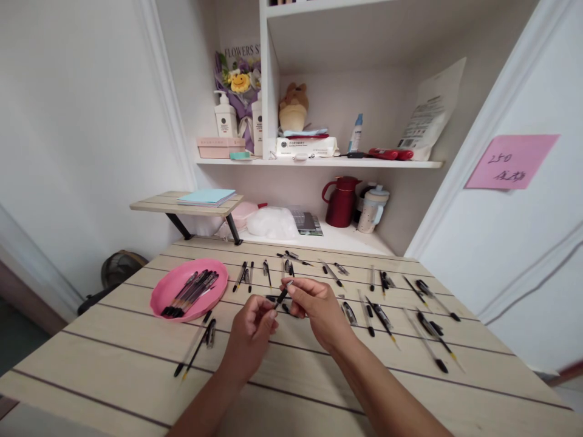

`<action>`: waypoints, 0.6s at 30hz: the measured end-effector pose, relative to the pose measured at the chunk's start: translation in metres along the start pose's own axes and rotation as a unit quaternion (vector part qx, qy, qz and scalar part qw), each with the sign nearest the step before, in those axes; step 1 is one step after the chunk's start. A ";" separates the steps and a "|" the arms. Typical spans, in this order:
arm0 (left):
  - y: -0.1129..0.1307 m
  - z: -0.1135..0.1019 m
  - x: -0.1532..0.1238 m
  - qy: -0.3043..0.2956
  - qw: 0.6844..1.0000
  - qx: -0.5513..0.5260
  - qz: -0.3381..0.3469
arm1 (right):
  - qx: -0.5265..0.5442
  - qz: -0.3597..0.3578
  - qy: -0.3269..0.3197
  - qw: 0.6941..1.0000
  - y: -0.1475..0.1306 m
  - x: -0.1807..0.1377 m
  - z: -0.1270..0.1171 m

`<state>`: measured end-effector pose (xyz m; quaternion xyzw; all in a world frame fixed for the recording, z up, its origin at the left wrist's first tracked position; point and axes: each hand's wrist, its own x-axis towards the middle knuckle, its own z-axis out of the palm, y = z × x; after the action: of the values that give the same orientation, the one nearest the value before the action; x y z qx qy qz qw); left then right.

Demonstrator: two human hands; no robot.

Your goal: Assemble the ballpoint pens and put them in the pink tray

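Note:
Between my two hands, over the middle of the table, is a black pen (281,297), slanting up to the right. My left hand (253,331) pinches its lower end with thumb and fingers. At its upper end, my right hand (317,308) is closed around the tip; fingers partly hide it. Just behind them, loose pen parts lie half covered by the hands. To the left, a pink bowl (157,297) holds several dark pens (194,292). Clear pen barrels (426,340), black caps (350,312) and refills with yellowish ends (385,321) lie scattered in small groups around my hands.
A small raised stand (155,203) with blue paper (207,196) is at the back left. Behind the table are a plastic bag (272,223), a red jug (341,203) and a light tumbler (371,212). A white shelf (364,162) with bottles and packets hangs above. A pink note (512,161) is on the right.

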<state>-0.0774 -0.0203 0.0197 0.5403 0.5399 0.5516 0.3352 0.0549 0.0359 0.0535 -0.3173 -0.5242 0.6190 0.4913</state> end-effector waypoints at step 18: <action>-0.002 0.028 0.031 -0.001 0.998 -0.030 0.051 | -0.047 -0.008 0.038 0.998 -0.014 0.013 -0.026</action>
<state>-0.0566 0.0160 0.0206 0.5576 0.4941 0.5834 0.3235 0.0783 0.0562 0.0625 -0.3594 -0.5359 0.5775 0.5001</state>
